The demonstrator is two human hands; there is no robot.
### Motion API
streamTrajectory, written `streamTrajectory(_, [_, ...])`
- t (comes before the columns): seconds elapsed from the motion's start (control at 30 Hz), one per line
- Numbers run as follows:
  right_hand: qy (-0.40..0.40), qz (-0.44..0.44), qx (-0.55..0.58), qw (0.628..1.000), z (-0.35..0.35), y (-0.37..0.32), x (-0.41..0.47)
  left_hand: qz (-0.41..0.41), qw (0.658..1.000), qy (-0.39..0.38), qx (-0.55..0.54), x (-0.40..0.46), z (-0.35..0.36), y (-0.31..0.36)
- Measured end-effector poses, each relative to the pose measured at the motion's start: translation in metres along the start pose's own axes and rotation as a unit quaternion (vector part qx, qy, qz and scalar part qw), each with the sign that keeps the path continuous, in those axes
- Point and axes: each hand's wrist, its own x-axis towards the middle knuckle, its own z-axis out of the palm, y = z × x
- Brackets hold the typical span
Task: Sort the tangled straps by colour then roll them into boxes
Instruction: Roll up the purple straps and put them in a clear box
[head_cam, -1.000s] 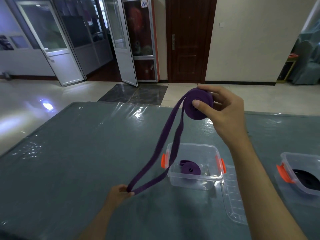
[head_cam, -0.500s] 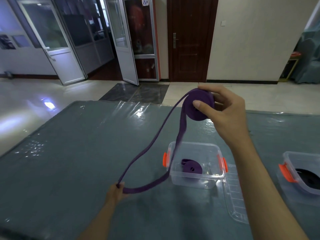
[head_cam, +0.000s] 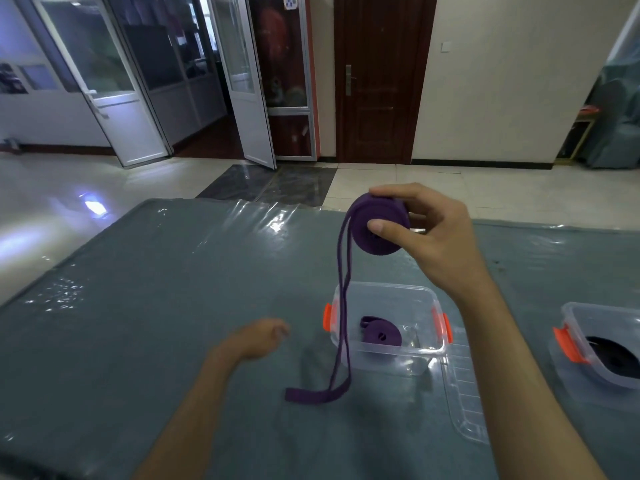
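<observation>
Right hand (head_cam: 436,244): fingers pinch the purple roll (head_cam: 375,225) above the clear box (head_cam: 388,351).
Left hand (head_cam: 258,339): empty, fingers loosely curled.
Loose tail (head_cam: 341,344): dangles to the surface (head_cam: 138,306).
Risk: unguided, the slack tail may twist; a weak pinch unwinds the roll.

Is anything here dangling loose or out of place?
Yes: the purple strap is only part rolled. Its loose tail hangs from the roll in the right hand and trails onto the table, outside the clear box.
</observation>
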Motion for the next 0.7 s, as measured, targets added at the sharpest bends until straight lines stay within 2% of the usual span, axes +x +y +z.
streamTrajectory(0.03, [-0.002, 0.001, 0.002, 1.0, 0.001, 0.0, -0.001, 0.043, 0.995, 0.074, -0.048, -0.005, -0.015, 0.024])
streamTrajectory(0.1, [-0.005, 0.007, 0.008, 1.0, 0.002, 0.0, -0.003, 0.136, 0.947, 0.203, -0.21, -0.024, -0.047, 0.079])
streamTrajectory(0.17, [-0.01, 0.011, 0.006, 1.0, 0.002, 0.0, -0.005, 0.22, 0.879, 0.25, -0.342, -0.046, -0.074, 0.132])
streamTrajectory(0.23, [-0.015, 0.011, 0.0, 1.0, 0.0, 0.0, -0.007, 0.285, 0.838, 0.248, -0.393, -0.066, -0.092, 0.173])
streamTrajectory(0.33, [-0.012, 0.03, 0.015, 0.999, -0.004, -0.001, -0.01, 0.309, 0.829, 0.263, -0.386, -0.08, -0.101, 0.203])
streamTrajectory(0.53, [0.005, 0.04, -0.009, 0.999, -0.012, 0.001, -0.015, 0.324, 0.821, 0.324, -0.342, -0.071, -0.095, 0.212])
streamTrajectory(0.6, [0.012, 0.042, -0.01, 0.999, -0.012, 0.003, -0.016, 0.324, 0.804, 0.343, -0.362, -0.069, -0.09, 0.215])
streamTrajectory(0.7, [0.026, 0.036, 0.0, 0.999, -0.014, 0.002, -0.016, 0.32, 0.775, 0.306, -0.451, -0.068, -0.088, 0.214])
